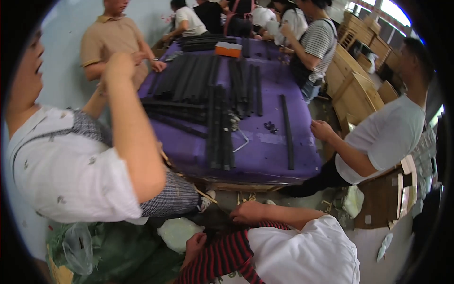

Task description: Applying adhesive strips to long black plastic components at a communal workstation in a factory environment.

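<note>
My right hand [248, 212] is held across in front of my body, below the near edge of the table. Its fingers curl together, and what they hold, if anything, is too blurred to make out. Lower and to the left, my left hand [194, 244] shows only in part beside my red-and-black striped apron [220, 255]; its fingers are mostly hidden. A whitish plastic bundle [180, 234] lies just beyond the left hand. Neither hand touches the purple-covered table [269, 163].
Black tubes [182, 78] lie in rows on the table, with one separate tube [287, 132], an L-shaped metal key [242, 141], small black parts [270, 127] and an orange-and-white box [228, 49]. People stand close on both sides. Cartons [385, 199] and a green sack [127, 253] are nearby.
</note>
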`<state>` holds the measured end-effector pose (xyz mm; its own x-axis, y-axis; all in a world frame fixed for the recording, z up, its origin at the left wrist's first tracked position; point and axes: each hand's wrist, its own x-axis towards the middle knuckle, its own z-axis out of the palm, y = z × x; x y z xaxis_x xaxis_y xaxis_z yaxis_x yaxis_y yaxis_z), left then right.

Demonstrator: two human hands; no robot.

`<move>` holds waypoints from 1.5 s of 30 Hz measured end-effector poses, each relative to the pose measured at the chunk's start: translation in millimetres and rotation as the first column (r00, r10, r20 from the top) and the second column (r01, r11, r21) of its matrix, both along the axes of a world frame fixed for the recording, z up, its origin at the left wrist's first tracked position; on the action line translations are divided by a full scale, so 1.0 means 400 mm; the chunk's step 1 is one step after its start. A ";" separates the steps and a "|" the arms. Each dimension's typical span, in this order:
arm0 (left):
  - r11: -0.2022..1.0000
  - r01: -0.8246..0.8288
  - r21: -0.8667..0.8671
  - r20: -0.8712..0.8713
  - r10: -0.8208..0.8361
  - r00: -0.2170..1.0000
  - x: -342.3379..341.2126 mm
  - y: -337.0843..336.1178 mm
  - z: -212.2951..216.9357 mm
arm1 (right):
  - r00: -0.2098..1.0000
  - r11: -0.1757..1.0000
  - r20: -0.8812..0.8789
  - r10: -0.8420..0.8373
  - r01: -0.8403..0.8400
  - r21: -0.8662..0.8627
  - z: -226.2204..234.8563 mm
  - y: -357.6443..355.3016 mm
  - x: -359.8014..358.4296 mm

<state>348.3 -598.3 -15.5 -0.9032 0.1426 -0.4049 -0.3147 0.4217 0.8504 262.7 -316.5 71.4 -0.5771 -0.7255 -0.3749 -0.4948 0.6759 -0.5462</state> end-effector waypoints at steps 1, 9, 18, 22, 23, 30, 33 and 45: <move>0.999 0.009 0.035 -0.011 -0.008 1.000 -0.024 0.028 -0.011 | 0.996 0.997 -0.059 -0.068 0.065 -0.041 -0.009 0.051 0.001; 0.969 0.231 -0.084 -0.408 -0.245 0.879 -0.243 0.470 0.119 | 0.926 0.936 -0.167 -0.339 0.314 -0.159 0.071 0.432 -0.024; 0.957 0.187 -0.223 -0.527 -0.279 0.803 -0.444 0.989 0.068 | 0.772 0.622 -0.112 -0.625 0.406 -0.670 0.031 0.683 0.025; 0.892 -0.039 -0.450 -0.675 -0.311 0.669 -0.478 1.068 -0.020 | 0.705 0.461 0.020 -0.709 0.485 -0.743 0.076 0.764 0.023; 0.884 -0.027 -0.467 -0.702 -0.352 0.619 -0.474 1.044 -0.033 | 0.693 0.423 0.115 -0.711 0.553 -0.718 0.104 0.768 0.014; 0.866 0.048 -0.499 -0.710 -0.439 0.551 -0.479 1.057 0.033 | 0.630 0.228 0.356 -0.690 0.656 -0.719 0.195 0.749 -0.062; 0.865 0.027 -0.502 -0.717 -0.433 0.546 -0.469 1.058 0.012 | 0.760 0.436 0.164 -0.629 0.520 -0.735 0.216 0.723 -0.112; 0.924 -0.084 -0.372 -0.587 -0.165 0.793 -0.454 1.119 0.036 | 0.758 0.723 -0.536 -0.371 -0.127 -0.679 0.414 0.688 -0.320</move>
<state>166.8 -150.6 -1.0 -0.9723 0.1411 0.1861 0.2289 0.7342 0.6392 134.6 -41.1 236.8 -0.5856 -0.5287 0.6144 -0.8100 0.3536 -0.4677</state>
